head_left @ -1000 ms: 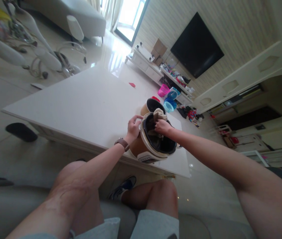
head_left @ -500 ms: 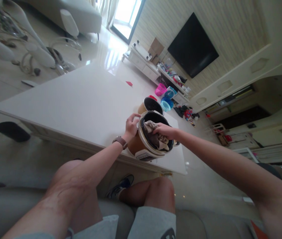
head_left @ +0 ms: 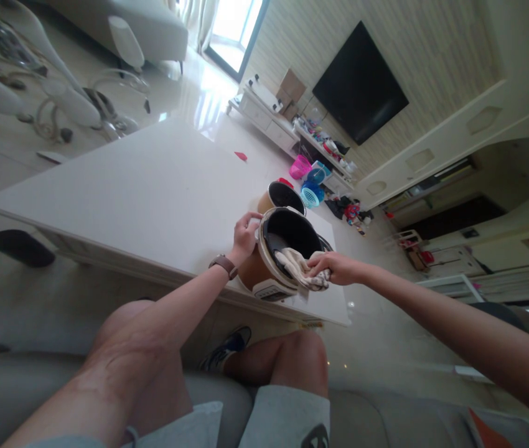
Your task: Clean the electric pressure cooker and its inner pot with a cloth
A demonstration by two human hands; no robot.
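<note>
A brown-and-cream rice cooker (head_left: 254,269) with a dark interior stands tilted in view at the near side of the white table (head_left: 152,186), its lid off and its control panel toward me. My left hand (head_left: 244,238) grips the cooker's left side at the rim, fingers bent over the edge. In my right hand (head_left: 341,267) is a bunched cream cloth with brown patterning (head_left: 296,264); it lies over the cooker's near right rim. Just behind the cooker sits a separate pot (head_left: 268,200) with a dark inside. The fingertips under the cloth are hidden.
Beyond the table are a pink basket (head_left: 300,167) and a light blue basket (head_left: 310,197) on the floor. A low cabinet (head_left: 278,134) runs below a wall television (head_left: 360,84). My knees and a grey sofa (head_left: 362,417) are on the near side.
My right hand has drawn the cloth from inside the cooker out to its near right rim, so the dark interior shows more. My left hand stays on the cooker.
</note>
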